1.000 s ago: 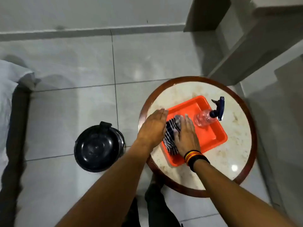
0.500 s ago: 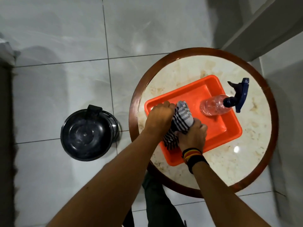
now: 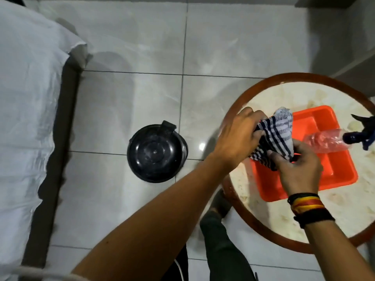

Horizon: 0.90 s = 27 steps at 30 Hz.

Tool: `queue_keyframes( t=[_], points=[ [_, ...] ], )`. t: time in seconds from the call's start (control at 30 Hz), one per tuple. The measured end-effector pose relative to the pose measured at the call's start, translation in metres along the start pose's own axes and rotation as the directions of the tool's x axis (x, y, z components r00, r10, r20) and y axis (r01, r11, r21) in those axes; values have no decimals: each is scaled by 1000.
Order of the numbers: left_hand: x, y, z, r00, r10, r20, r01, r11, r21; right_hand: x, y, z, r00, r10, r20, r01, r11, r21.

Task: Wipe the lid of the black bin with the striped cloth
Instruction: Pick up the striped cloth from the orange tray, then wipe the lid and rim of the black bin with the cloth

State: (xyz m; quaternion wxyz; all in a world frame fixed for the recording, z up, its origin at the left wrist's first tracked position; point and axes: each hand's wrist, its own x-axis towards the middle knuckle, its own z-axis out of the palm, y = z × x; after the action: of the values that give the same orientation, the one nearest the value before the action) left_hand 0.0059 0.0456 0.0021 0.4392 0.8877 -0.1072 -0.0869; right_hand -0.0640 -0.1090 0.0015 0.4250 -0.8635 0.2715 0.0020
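Note:
A small black bin (image 3: 155, 153) with a round glossy lid stands on the tiled floor, left of the round table. The striped cloth (image 3: 278, 136), white with dark stripes, is lifted above the orange tray (image 3: 334, 171). My left hand (image 3: 239, 138) grips the cloth's left edge. My right hand (image 3: 298, 169) grips its lower right part; coloured bands circle that wrist. Both hands are well to the right of the bin.
The round table (image 3: 261, 218) has a brown rim and a pale stained top. A clear spray bottle (image 3: 328, 141) with a dark blue trigger lies in the tray. A white-sheeted bed (image 3: 26, 110) fills the left side. My legs stand between bin and table.
Both hands have closed on the striped cloth and raised it off the tray. The view has swung left, so the bed now shows and the table sits at the right edge.

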Motion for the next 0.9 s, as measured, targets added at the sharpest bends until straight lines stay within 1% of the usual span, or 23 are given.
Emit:
queue_keyframes(
  t=[0.1,0.17,0.23,0.33,0.43,0.57,0.63,0.7,0.77,0.8,0.87,0.9],
  points=[
    [-35,-28,-41,983,-149,-104,134,982,-135,-22,-31,36,994,-98,37,100,993,-64],
    [-63,-58,-65,954,-237,-186,204,962,-180,-37,-48,69,981,-159,111,170,979,-108],
    [-91,-91,-82,913,-333,-235,289,936,-201,-51,-60,106,956,-198,217,235,958,-163],
    [-124,-146,-87,831,-497,-249,447,864,-232,-63,-59,166,906,-192,378,304,915,-264],
    [-142,-197,-74,774,-591,-230,529,802,-279,-62,-46,218,852,-132,506,358,853,-379],
    [-151,-259,-47,697,-682,-221,604,725,-331,-53,-20,284,817,-117,565,441,758,-481],
    [-156,-286,-36,691,-675,-259,625,738,-254,-46,-10,313,809,-118,576,461,736,-496],
    [-163,-311,-27,716,-618,-325,630,772,-82,-39,3,339,801,-87,593,465,714,-523],
    [-172,-331,-18,739,-575,-352,635,768,79,-39,16,358,784,-33,620,456,708,-539],
    [-179,-342,-13,738,-583,-340,652,746,138,-43,23,366,772,-24,635,456,717,-527],
    [-189,-362,-5,724,-636,-268,688,693,214,-53,35,380,755,-80,651,489,731,-477],
    [-193,-370,-2,710,-669,-219,704,673,227,-59,41,386,750,-114,652,514,720,-466]
  ],
)
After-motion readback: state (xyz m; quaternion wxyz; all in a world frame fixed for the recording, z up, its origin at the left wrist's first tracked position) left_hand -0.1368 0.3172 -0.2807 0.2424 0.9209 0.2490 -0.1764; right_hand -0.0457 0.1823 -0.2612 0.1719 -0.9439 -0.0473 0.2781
